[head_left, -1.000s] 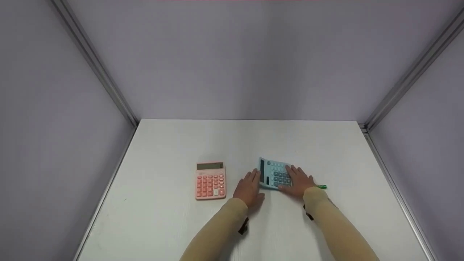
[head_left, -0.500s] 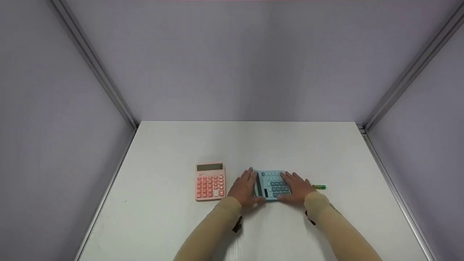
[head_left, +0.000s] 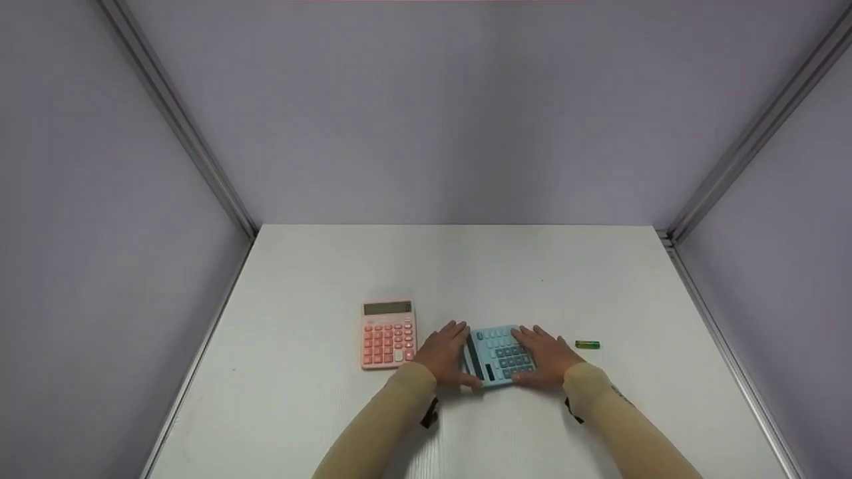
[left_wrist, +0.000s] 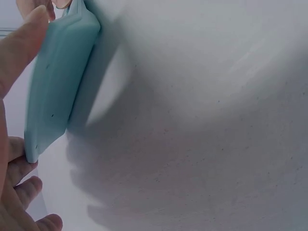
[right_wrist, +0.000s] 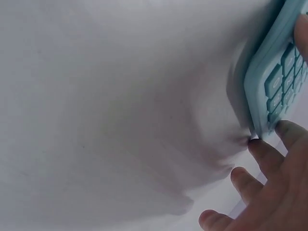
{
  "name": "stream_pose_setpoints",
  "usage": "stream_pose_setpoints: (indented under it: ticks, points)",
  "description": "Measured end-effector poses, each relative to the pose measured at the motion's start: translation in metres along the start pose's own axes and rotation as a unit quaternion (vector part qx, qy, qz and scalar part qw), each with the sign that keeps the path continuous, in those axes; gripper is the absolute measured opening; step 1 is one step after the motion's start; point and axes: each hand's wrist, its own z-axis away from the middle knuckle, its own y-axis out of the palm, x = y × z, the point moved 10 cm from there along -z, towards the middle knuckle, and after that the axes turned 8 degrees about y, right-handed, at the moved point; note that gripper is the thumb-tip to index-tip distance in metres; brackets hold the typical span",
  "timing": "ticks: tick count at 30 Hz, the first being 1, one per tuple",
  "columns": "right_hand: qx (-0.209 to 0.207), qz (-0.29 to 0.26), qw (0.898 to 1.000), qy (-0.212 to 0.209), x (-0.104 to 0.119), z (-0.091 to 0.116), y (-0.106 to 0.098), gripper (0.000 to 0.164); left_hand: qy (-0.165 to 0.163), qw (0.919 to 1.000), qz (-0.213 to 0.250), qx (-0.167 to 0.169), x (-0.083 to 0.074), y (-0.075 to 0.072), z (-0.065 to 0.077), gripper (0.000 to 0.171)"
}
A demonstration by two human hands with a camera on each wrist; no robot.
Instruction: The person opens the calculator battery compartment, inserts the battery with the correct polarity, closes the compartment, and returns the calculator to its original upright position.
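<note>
A light blue calculator (head_left: 500, 356) lies between my two hands, its keys facing up and its display end to the left. My left hand (head_left: 444, 352) spans that display end, thumb at the near corner and fingertips at the far one. At the opposite end, my right hand (head_left: 547, 356) holds the keypad side between thumb and fingers. In the left wrist view the casing's side (left_wrist: 60, 77) shows close over the table, with the thumb at its upper corner. The right wrist view shows large keys (right_wrist: 281, 89) and fingertips right at the corner.
A pink calculator (head_left: 388, 336) lies to the left, close to my left wrist. Right of my right hand is a small green battery (head_left: 587, 344). The white table (head_left: 299, 279) is bounded by grey panels (head_left: 373, 113) at the back and sides.
The blue calculator has moved toward me and turned counterclockwise, its display end swinging nearer. My left hand has shifted left and nearer with it; my right hand has come slightly nearer, uncovering more of the battery.
</note>
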Motion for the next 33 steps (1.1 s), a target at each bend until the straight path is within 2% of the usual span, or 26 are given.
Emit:
stream_pose_setpoints:
  ticks: [8, 12, 18, 23, 29, 33]
  points:
    - [-0.004, -0.033, 0.999, 0.02, 0.005, 0.008, -0.007, 0.109, -0.011, 0.9997, -0.023, 0.003, 0.004, 0.003, 0.0, 0.118]
    - [-0.002, -0.039, 0.999, 0.032, -0.003, 0.003, -0.002, 0.116, -0.019, 0.9996, -0.021, 0.005, 0.006, 0.004, 0.002, 0.119]
    - [0.007, -0.051, 0.998, 0.03, -0.003, 0.004, -0.002, 0.117, -0.023, 0.999, -0.038, 0.007, 0.006, 0.004, 0.005, 0.121]
    - [0.0, -0.061, 0.998, 0.025, -0.001, 0.003, -0.005, 0.105, -0.034, 0.9992, -0.018, 0.013, 0.007, 0.005, 0.006, 0.119]
    - [-0.015, -0.119, 0.993, 0.011, 0.005, 0.006, -0.015, 0.086, -0.047, 0.9988, 0.007, 0.009, 0.01, 0.005, 0.008, 0.119]
    - [-0.017, -0.143, 0.989, 0.022, 0.004, 0.007, -0.019, 0.081, -0.053, 0.9983, 0.023, 0.003, 0.01, 0.003, 0.009, 0.119]
